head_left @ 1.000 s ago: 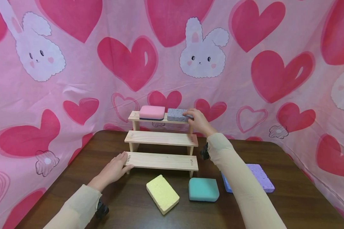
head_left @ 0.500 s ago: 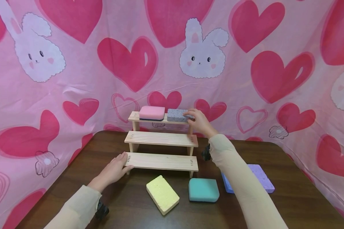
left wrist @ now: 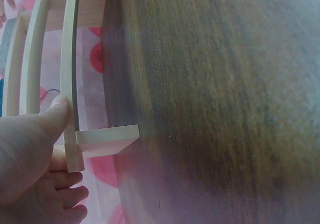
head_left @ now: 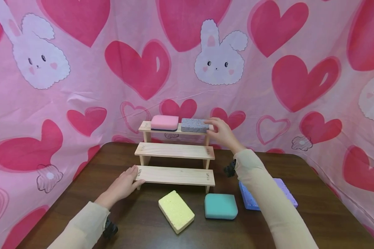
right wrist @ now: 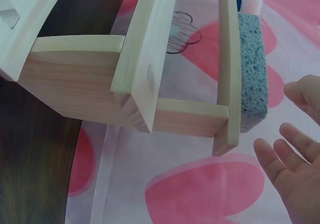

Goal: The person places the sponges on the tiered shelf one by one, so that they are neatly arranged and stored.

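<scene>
Two hands are at the wooden stand [head_left: 174,150]. In the head view, the right hand [head_left: 222,134] seems to meet the gray sponge [head_left: 194,125] on the top shelf [head_left: 145,126]; its wrist view reveals a gap, fingers loosely spread, holding nothing. The left wrist view best shows the left hand [head_left: 121,184] gripping the bottom shelf [head_left: 174,175].

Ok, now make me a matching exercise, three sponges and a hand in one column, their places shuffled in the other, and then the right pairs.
1. Pink sponge
2. Gray speckled sponge
3. Teal sponge
4. Left hand

A. On the table, right of the yellow sponge
B. At the left end of the bottom shelf
C. On the top shelf, nearest the right hand
D. On the top shelf, toward its left end

Pairs: 1-D, 2-C, 3-A, 4-B
</scene>
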The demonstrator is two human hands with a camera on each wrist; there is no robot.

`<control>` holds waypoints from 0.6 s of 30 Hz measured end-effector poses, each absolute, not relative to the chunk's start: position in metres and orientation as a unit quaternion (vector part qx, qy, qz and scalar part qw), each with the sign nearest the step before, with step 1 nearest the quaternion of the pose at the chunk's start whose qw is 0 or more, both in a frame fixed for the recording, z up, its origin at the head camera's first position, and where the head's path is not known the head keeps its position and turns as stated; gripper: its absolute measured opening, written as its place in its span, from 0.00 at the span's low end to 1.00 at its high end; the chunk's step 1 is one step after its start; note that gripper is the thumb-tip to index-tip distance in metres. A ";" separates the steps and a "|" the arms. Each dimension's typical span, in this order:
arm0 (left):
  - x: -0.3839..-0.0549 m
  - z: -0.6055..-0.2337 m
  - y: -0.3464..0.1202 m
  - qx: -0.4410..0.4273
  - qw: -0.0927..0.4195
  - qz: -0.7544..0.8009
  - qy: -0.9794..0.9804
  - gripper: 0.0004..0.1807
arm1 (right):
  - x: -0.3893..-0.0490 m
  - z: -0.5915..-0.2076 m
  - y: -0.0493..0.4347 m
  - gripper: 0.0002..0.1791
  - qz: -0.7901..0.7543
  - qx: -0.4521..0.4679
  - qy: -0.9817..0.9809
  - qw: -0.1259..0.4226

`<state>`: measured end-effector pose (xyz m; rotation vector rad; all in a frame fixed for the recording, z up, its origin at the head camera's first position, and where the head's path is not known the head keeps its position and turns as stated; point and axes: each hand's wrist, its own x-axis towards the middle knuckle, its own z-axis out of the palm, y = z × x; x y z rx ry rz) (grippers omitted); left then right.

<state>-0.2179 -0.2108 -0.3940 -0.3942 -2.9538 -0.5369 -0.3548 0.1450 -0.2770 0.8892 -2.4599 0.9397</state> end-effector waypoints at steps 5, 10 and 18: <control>-0.219 -0.395 -0.212 -0.131 0.058 -0.176 -0.974 0.36 | -0.349 -0.277 0.151 0.20 0.344 0.315 -0.864 0.191; -0.218 -0.394 -0.211 -0.133 0.063 -0.175 -0.973 0.36 | -0.342 -0.276 0.157 0.20 0.354 0.325 -0.856 0.193; -0.218 -0.394 -0.210 -0.127 0.056 -0.177 -0.974 0.36 | -0.325 -0.277 0.171 0.24 0.375 0.336 -0.845 0.177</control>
